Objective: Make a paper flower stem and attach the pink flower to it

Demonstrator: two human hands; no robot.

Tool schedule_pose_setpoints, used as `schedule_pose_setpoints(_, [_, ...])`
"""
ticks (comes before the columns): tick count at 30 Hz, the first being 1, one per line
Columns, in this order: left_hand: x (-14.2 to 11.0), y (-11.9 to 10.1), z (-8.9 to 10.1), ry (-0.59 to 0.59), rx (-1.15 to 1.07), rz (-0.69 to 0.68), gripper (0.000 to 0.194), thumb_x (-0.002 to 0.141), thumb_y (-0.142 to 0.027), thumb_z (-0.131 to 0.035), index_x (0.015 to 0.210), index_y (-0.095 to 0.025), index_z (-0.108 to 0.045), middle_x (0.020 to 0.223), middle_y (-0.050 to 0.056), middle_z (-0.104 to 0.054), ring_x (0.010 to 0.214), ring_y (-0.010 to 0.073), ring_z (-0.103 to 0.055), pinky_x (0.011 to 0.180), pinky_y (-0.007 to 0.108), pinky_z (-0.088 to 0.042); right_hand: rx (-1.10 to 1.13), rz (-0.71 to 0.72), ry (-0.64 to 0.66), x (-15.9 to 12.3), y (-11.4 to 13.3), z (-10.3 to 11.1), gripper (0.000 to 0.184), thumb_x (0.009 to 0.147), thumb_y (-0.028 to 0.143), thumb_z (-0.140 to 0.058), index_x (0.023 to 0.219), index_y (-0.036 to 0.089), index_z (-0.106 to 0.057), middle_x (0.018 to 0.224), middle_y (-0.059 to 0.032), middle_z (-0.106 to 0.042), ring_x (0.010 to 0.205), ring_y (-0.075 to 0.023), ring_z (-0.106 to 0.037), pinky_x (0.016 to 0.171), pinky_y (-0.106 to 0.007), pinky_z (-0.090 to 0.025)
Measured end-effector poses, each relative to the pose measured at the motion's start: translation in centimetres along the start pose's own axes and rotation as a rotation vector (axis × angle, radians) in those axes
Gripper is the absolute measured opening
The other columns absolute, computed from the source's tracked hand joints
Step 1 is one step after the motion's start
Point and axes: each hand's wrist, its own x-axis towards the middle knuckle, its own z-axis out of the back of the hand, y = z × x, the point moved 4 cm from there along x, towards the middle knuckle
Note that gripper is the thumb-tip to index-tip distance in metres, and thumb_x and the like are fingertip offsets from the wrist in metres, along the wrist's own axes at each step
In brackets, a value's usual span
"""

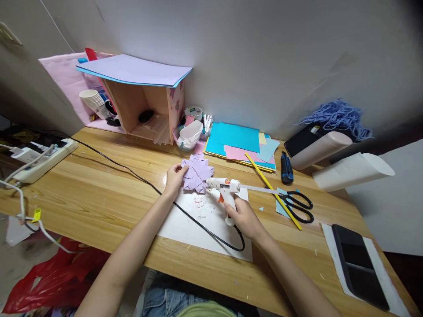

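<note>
Fingers point(184, 169) of the left hand point(174, 180) pinch the purple folded paper point(197, 174) at the far edge of the white sheet point(201, 231), while the right hand point(246, 217) grips a glue gun point(226, 188), its black cable point(212, 233) crossing the sheet, with scissors point(306, 201) and a yellow strip point(263, 177) rightward and stacked coloured paper point(235, 137) behind.

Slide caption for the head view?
Left hand holds a purple paper piece while the right hand grips a glue gun.

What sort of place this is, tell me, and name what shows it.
Likely a craft workspace, perhaps at home: the right hand holds a glue gun by a purple paper piece, and scissors and stacked coloured paper lie on the wooden table.
</note>
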Motion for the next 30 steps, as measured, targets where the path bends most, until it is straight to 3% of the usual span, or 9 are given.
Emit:
schedule_pose_setpoints(7, [-0.2,-0.2,-0.1,0.010,0.001,0.009,0.026,0.059,-0.036,-0.071,0.072,-0.015,-0.063,0.070,0.003,-0.063,0.065,0.0145,-0.055,0.061,0.025,-0.042,0.032,0.072,-0.083,3.8,1.8,-0.3,0.033,0.085,0.042,-0.035,0.074,0.017,-0.053,0.059,0.0006,-0.053,0.056,-0.0151,-0.049,0.055,-0.025,-0.035])
schedule_pose_setpoints(12, [-0.2,-0.2,-0.1,0.020,0.001,0.010,0.027,0.058,-0.036,-0.071,0.073,-0.014,-0.064,0.073,0.004,-0.064,0.066,0.0153,-0.056,0.063,0.026,-0.042,0.075,0.067,-0.078,5.6,1.8,-0.9,0.034,0.084,0.041,-0.036,0.076,0.016,-0.057,0.063,-0.0011,-0.057,0.061,-0.0163,-0.053,0.059,-0.025,-0.038])
schedule_pose_setpoints(19, [-0.1,-0.1,-0.1,0.008,0.003,0.013,0.025,0.059,-0.035,-0.071,0.072,-0.014,-0.064,0.070,0.003,-0.064,0.065,0.0148,-0.055,0.062,0.026,-0.042,0.041,0.065,-0.072,5.9,1.4,-1.3,0.032,0.084,0.040,-0.036,0.068,0.017,-0.053,0.065,-0.0020,-0.058,0.062,-0.0164,-0.053,0.058,-0.025,-0.037])
schedule_pose_setpoints(30, [0.0,-0.2,-0.2,0.004,-0.007,0.012,0.027,0.057,-0.036,-0.071,0.073,-0.014,-0.064,0.070,0.003,-0.064,0.065,0.0146,-0.055,0.062,0.025,-0.042,-0.020,0.067,-0.040,4.6,1.1,-1.1,0.032,0.084,0.042,-0.033,0.062,0.019,-0.042,0.058,0.0007,-0.047,0.057,-0.0140,-0.044,0.054,-0.024,-0.031])
